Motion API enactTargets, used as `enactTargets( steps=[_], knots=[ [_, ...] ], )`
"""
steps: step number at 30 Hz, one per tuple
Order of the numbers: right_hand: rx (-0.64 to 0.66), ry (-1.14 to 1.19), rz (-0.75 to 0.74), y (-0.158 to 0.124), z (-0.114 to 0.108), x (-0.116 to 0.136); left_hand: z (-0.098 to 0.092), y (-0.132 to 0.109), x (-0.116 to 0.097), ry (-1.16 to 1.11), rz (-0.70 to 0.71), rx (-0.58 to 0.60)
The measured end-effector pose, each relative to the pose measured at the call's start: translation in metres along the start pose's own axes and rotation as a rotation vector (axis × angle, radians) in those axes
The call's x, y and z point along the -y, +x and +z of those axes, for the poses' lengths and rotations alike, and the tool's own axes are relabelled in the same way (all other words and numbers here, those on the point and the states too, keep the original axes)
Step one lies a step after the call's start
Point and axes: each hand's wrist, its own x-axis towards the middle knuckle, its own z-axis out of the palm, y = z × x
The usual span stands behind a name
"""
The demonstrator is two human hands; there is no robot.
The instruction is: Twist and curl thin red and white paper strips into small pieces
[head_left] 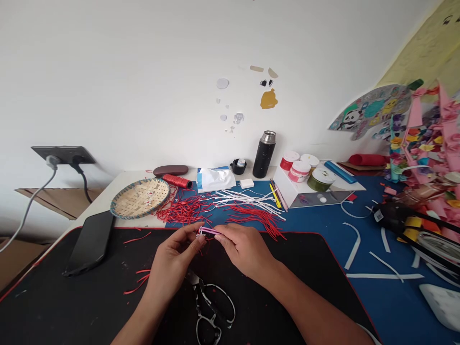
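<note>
My left hand [176, 261] pinches a small white looped cord [200, 233] between thumb and forefinger. From the other side, my right hand [246, 249] holds a thin pink-purple tool [210, 231], whose tip meets the white cord. Both hands are raised over the black mat [280, 302]. Below them lies a pair of scissors [210, 306] with patterned handles, partly hidden by my left hand. Behind the hands are a bundle of red cords [257, 218], white cords [247, 199] and a tangle of red cords [185, 209].
A phone [89, 243] lies at the left, near a woven basket [140, 198]. A red thread spool [177, 180], a black flask [265, 154] and lidded jars [321, 179] stand along the back. White strips [384, 276] and paper flowers [417, 139] are on the right.
</note>
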Motion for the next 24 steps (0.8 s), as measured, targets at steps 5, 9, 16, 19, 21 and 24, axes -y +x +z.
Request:
enactTargets(
  steps=[5,9,16,19,21,24],
  knots=[
    [0.019,0.011,0.009,0.0006,-0.0003,-0.0002,-0.0006,0.0009,0.0023,-0.011,-0.014,-0.014],
    [0.016,0.024,0.011,-0.0006,0.0004,-0.0006,-0.0003,0.0,0.002,-0.019,-0.023,-0.014],
    [0.089,-0.023,0.029,-0.0008,-0.0037,0.0041,0.0009,-0.0001,0.0004,0.004,-0.01,-0.026],
    [0.095,-0.036,0.039,-0.0008,-0.0051,0.0047,0.0014,0.0004,-0.0012,0.015,0.007,-0.021],
    [0.096,-0.03,0.042,-0.0011,-0.0051,0.0044,0.0016,0.0008,-0.0023,0.004,0.025,-0.019],
    [0.095,-0.026,0.044,-0.0015,-0.0046,0.0042,0.0014,0.001,-0.0025,-0.007,0.015,-0.007]
  ],
)
